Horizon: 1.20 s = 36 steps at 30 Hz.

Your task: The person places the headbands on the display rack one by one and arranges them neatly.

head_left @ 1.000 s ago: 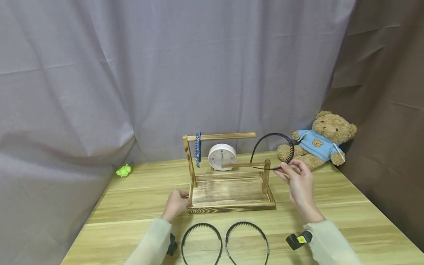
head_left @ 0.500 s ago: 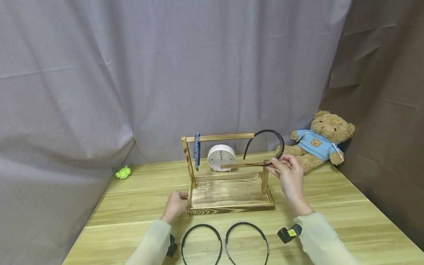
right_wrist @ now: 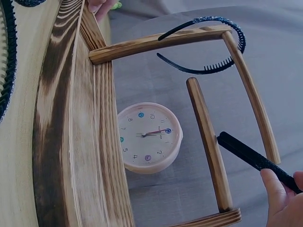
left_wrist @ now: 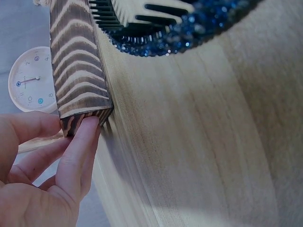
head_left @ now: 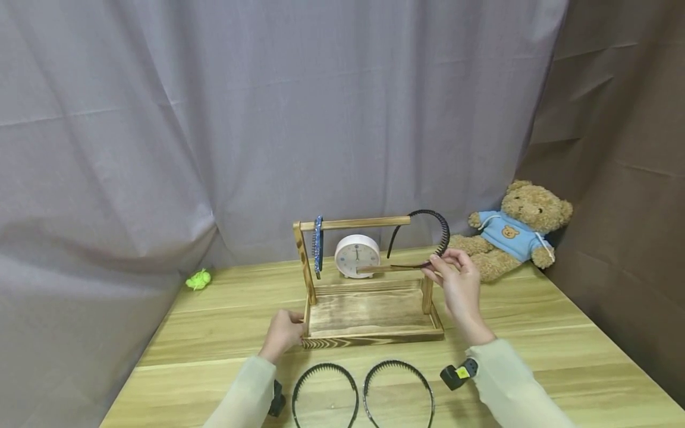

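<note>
My right hand (head_left: pixel 459 291) pinches a black toothed headband (head_left: pixel 444 230) near one end. Its arc overlaps the free right end of the wooden rack's upper bar and stands above the lower bar. In the right wrist view this headband (right_wrist: pixel 251 153) appears edge-on, one end close to the lower bar. My left hand (head_left: pixel 283 334) grips the left end of the wooden rack (head_left: pixel 374 339); in the left wrist view, thumb and fingers hold the corner of its base (left_wrist: pixel 80 71). A blue glittery headband (head_left: pixel 318 246) hangs at the left of the upper bar.
Two more headbands, one left (head_left: pixel 324 365) and one right (head_left: pixel 395 362), lie on the table before the rack. Behind it stand a round white clock (head_left: pixel 357 254) and, at right, a teddy bear (head_left: pixel 516 232) in blue. A small green object (head_left: pixel 198 279) lies far left.
My right hand has moved left with the black headband, bringing its arc from right of the upper bar to overlap the bar's end. My left hand has stayed on the rack.
</note>
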{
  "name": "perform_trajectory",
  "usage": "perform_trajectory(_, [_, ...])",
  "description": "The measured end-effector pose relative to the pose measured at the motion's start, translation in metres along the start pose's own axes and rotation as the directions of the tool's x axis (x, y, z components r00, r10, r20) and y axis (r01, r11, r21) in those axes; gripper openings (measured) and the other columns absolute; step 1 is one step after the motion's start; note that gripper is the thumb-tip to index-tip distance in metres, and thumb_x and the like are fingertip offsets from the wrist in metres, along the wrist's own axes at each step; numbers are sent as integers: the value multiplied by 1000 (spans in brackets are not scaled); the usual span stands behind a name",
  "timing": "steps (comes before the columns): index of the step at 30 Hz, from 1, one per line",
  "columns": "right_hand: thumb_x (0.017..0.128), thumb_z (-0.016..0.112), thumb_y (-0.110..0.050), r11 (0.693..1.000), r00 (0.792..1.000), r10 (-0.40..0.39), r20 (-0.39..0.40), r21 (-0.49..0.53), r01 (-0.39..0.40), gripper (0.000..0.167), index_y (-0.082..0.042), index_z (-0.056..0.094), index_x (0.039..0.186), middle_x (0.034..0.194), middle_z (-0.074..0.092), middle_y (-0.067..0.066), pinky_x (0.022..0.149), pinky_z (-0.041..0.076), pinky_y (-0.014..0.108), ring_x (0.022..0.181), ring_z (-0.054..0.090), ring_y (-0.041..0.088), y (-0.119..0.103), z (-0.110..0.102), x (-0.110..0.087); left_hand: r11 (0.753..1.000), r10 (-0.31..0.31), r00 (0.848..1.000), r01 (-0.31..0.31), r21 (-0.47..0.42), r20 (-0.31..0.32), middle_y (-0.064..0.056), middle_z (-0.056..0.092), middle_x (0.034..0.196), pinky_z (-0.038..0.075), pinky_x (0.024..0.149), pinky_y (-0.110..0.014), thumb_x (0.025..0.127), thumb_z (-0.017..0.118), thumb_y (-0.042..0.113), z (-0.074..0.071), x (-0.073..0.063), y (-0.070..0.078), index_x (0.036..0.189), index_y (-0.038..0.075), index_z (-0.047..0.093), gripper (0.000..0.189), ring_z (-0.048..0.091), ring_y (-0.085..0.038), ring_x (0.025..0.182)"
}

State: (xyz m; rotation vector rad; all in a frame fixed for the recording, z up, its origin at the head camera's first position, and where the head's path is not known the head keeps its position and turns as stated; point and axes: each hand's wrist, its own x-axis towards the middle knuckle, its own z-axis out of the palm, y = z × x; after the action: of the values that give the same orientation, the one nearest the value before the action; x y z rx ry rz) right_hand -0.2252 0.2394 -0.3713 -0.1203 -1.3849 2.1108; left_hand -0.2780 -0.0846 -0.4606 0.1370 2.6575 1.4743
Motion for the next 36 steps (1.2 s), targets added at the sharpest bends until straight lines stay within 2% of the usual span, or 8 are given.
perform_trajectory(8, [91, 61, 6, 1000, 1000, 8, 13, -1, -8, 13, 7, 51, 99, 92, 57, 8, 80, 59, 28, 77, 69, 14, 2, 8, -1, 1000, -10, 1000, 10, 1, 1, -28, 68, 107, 54, 52, -22, 88, 63, -1, -2, 0, 3, 118, -13, 62, 33, 60, -13, 56])
perform_trajectory(14, [91, 61, 7, 999, 1000, 30, 3, -14, -30, 10, 3, 54, 96, 85, 58, 3, 79, 59, 27, 76, 69, 14, 7, 12, 0, 1000, -7, 1000, 6, 14, 5, -27, 69, 106, 53, 50, -22, 88, 64, -1, -1, 1, 1, 118, -13, 62, 32, 59, -11, 55])
perform_trajectory(21, [89, 61, 11, 1000, 1000, -9, 13, -2, 9, 11, 3, 54, 93, 83, 60, 3, 77, 60, 30, 76, 69, 17, 13, 19, 2, 1000, -4, 1000, 4, 21, 4, -26, 69, 103, 54, 50, -24, 88, 64, -2, -1, 2, 0, 118, -13, 62, 32, 57, -11, 53])
perform_trajectory(25, [90, 60, 10, 1000, 1000, 1, 18, -2, -1, 11, 2, 53, 93, 84, 57, 4, 77, 60, 30, 75, 67, 15, 15, 23, 1, 1000, 0, 1000, 0, 17, 4, -27, 69, 105, 56, 52, -27, 88, 64, -1, -1, 1, 1, 118, -14, 62, 32, 59, -12, 55])
perform_trajectory(31, [91, 59, 9, 1000, 999, 26, 28, 0, -26, 12, 6, 50, 98, 83, 57, 3, 79, 59, 29, 76, 67, 14, 16, 27, -1, 1000, 3, 1000, -3, 14, 5, -27, 69, 104, 55, 52, -24, 88, 63, -2, -1, 1, 1, 118, -15, 62, 32, 60, -12, 56])
perform_trajectory(36, [91, 60, 8, 999, 999, 18, 40, -33, -16, 14, 8, 49, 101, 84, 57, 3, 78, 59, 28, 77, 68, 13, 17, 30, -2, 1000, -1, 1000, 1, 16, 6, -27, 69, 103, 55, 51, -23, 88, 64, -2, -1, 1, 1, 118, -14, 62, 33, 60, -12, 55])
